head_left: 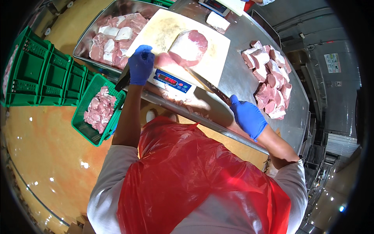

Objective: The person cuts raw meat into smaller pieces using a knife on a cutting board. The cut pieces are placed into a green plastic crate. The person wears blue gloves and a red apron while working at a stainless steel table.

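- Right hand [249,118], blue-gloved: wraps a knife [218,92]; blade runs toward 10–11 o'clock, tip by the meat's near edge, contact uncertain.
- Left hand [141,66], blue-gloved: fingers curl inward; cannot tell whether they pinch anything. Pale pink slice [165,60] just beside, at 3 o'clock.
- Large meat piece [189,46]: on the white cutting board [159,29], 2 o'clock from left hand. Whether the slice remains joined, cannot tell.
- Handling, judged: fairly heavy, soft, yielding, slippery when wet; fat cap probably firmer. Best hold: flat palm over the rounded top, fingers well behind the blade; slice from beneath, lest it tear.
- From the meat: digital scale [171,82] at 7 o'clock; cut chunks [272,74] on the metal tabletop [233,62], 4 o'clock; metal tray [83,39] of meat, 9; green basket [83,124] of trimmings, 8.
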{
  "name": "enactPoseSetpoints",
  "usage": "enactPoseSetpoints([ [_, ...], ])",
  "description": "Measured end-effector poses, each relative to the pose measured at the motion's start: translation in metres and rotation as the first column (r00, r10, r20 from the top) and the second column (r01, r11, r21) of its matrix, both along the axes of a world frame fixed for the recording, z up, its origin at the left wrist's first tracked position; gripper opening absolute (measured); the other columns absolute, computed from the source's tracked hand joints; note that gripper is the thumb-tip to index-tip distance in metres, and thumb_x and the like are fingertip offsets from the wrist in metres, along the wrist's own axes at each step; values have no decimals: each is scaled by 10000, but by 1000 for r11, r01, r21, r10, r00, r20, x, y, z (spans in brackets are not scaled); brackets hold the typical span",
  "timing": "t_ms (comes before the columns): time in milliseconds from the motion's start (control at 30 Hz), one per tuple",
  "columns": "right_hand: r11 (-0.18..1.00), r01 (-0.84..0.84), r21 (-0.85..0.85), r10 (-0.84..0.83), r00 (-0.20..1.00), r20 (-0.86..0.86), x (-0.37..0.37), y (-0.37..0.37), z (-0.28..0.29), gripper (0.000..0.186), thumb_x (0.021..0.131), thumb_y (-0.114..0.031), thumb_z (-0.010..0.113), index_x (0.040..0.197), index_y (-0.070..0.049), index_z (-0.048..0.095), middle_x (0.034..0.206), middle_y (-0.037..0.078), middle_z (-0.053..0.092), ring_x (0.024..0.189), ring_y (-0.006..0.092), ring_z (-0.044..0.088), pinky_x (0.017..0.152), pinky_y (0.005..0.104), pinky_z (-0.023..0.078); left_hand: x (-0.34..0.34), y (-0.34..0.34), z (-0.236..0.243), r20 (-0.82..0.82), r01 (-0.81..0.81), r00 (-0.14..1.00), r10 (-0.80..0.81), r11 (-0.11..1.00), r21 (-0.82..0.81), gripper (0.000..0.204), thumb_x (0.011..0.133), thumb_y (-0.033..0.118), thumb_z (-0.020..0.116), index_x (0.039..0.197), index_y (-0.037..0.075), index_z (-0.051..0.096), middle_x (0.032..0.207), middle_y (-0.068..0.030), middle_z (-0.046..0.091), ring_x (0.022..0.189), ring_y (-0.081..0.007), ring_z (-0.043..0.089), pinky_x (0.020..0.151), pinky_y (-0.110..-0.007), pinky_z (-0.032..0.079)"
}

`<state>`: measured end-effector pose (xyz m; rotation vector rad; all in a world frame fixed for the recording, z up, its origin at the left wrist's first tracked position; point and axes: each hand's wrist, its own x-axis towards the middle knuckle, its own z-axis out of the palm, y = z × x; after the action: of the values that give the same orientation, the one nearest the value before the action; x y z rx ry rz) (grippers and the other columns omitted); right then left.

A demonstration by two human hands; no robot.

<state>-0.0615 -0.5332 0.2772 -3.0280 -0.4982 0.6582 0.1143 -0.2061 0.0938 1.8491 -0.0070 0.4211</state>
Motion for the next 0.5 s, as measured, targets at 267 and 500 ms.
enactPoseSetpoints([
  [267, 897, -17, 442, -168, 911, 376, 91, 113, -64, 212, 974, -119, 502, 1100, 49, 468, 884, 309, 657, 831, 467, 667, 694, 528, 533, -21, -44, 1, 179, 104, 968, -174, 933, 344, 239, 852, 214, 736, 969, 40, 619, 852, -207, 665, 795, -392, 663, 678, -445, 519],
  [500, 962, 31, 272, -94, 971, 219, 87, 103, -99, 243, 972, -128, 497, 1171, 8, 467, 908, 279, 683, 838, 441, 686, 722, 516, 550, -19, -31, -8, 224, -58, 975, -8, 956, 288, 247, 817, 288, 728, 893, 59, 673, 801, -216, 677, 729, -422, 669, 658, -487, 518],
])
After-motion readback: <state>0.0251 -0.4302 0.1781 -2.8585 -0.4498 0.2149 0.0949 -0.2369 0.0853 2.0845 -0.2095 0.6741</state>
